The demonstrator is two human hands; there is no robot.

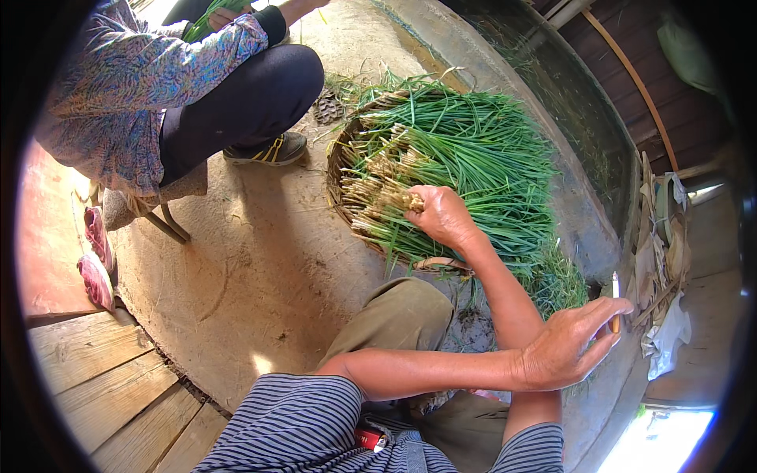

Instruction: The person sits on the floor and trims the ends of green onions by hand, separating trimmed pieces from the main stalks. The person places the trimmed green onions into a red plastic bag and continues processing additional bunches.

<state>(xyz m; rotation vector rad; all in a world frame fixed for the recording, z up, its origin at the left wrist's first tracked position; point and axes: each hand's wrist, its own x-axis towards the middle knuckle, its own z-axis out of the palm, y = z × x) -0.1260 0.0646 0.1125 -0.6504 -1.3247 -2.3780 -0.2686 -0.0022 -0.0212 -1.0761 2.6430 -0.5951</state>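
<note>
My forearms cross, the left lying over the right. Between the fingers of my left hand [568, 346], off to the right, is an upright cigarette [615, 298]. My right hand [446, 216] grips a bunch of garlic chives [416, 203] near its pale cut ends, above a round woven basket [335, 177]. Heaped in that basket are more garlic chives [491, 154], their whitish stem ends to the left and green leaves to the right. Whether the gripped bunch still touches the heap is hard to tell.
At upper left a seated co-worker [236, 88] holds green leaves [204, 20]. Pink shoes [97, 254] lie by wooden boards [112, 366]. A concrete ledge [568, 177] borders a dark trough [579, 112] at right. Loose grass [559, 284] lies beside the basket; a red packet [368, 439] is at my lap.
</note>
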